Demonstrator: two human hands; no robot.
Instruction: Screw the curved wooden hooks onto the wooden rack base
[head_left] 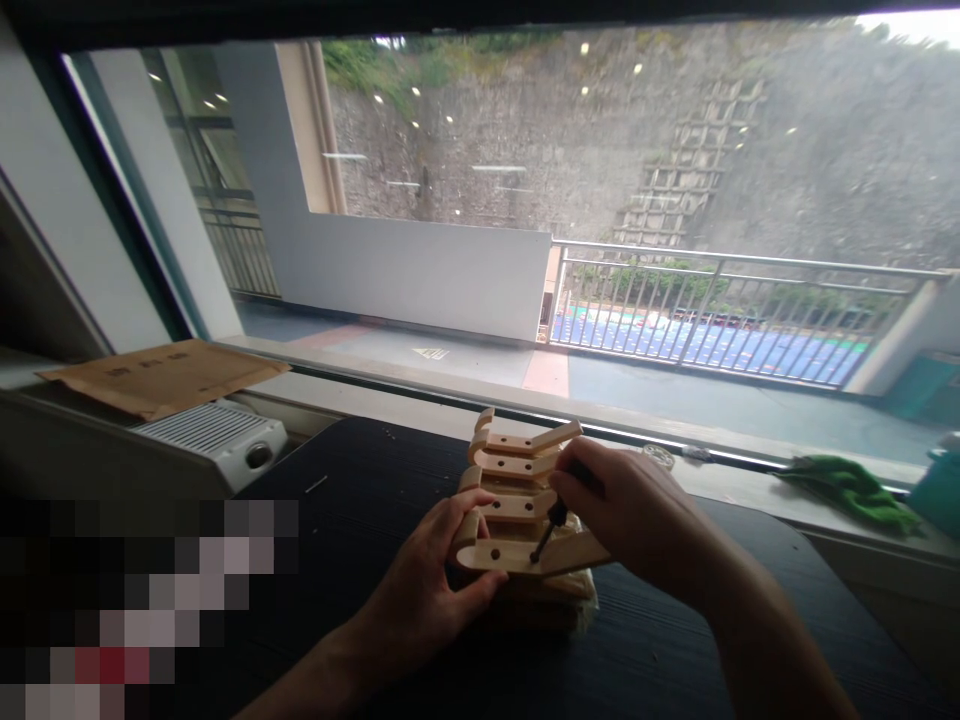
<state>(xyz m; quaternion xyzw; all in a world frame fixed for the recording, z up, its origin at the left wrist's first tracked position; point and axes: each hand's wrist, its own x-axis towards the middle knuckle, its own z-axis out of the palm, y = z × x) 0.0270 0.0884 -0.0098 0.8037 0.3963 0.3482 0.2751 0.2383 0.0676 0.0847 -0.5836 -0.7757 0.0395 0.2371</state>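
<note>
A stack of curved light wooden pieces [517, 470] with round holes stands on the dark table [360, 490], resting on more wood in a clear wrapper. My left hand [435, 580] is wrapped round the left end of the lowest piece. My right hand [637, 510] is closed on a small dark screwdriver [546, 530], whose tip meets a hole in that lowest piece.
A brown cardboard sheet [161, 375] lies on a white appliance [217, 440] at the left. A green cloth [847, 490] sits on the window sill at the right, beside a teal object [941, 490]. Behind the table is a large window.
</note>
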